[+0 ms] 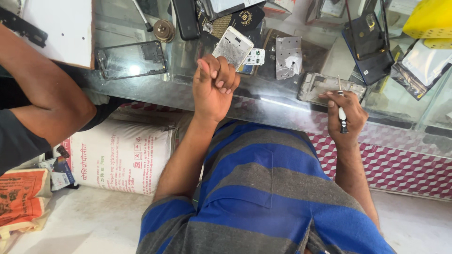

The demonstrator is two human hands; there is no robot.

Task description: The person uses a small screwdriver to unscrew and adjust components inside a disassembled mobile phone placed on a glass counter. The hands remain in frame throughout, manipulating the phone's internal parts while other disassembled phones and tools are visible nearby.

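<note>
A white phone back cover is held tilted over the glass counter by the left hand, whose fingers are curled together and clamped on its lower edge. A small screwdriver with a white and black handle is gripped in the right hand, fingers closed around it, tip resting at a phone mid-frame lying flat on the counter just beside that hand. A small white circuit board lies beside the cover. A black phone frame lies further left, near another person's arm. A printed sack stands below the counter.
</note>
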